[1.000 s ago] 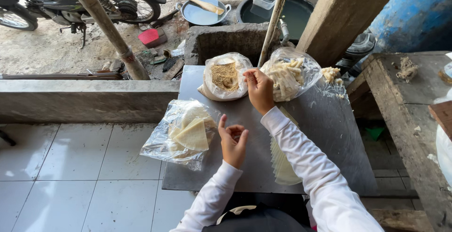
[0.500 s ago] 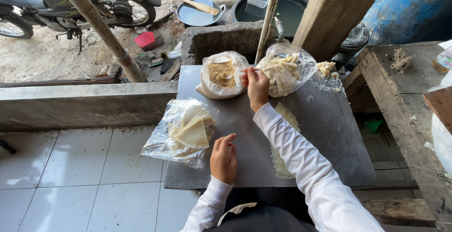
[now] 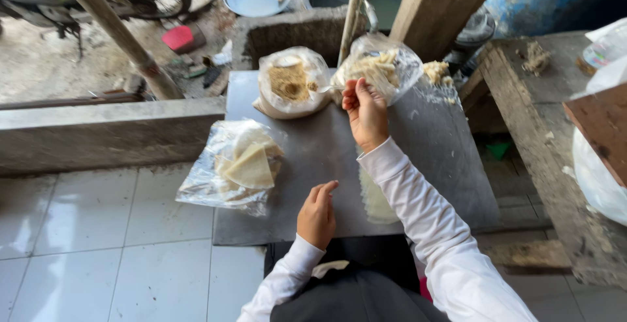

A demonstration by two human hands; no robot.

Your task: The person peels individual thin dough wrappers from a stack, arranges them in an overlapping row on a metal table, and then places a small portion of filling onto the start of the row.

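Filling is the step in hand, by my judgement: right hand pinches a small spoon between the crumb-filled bag and the shredded-filling bag. Left hand, loosely curled and empty, rests on the grey surface near the bag of wrappers. Next calls for a steady scoop.

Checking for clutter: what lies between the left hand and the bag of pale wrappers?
Only bare grey board between left hand and bag of wrappers, head view.
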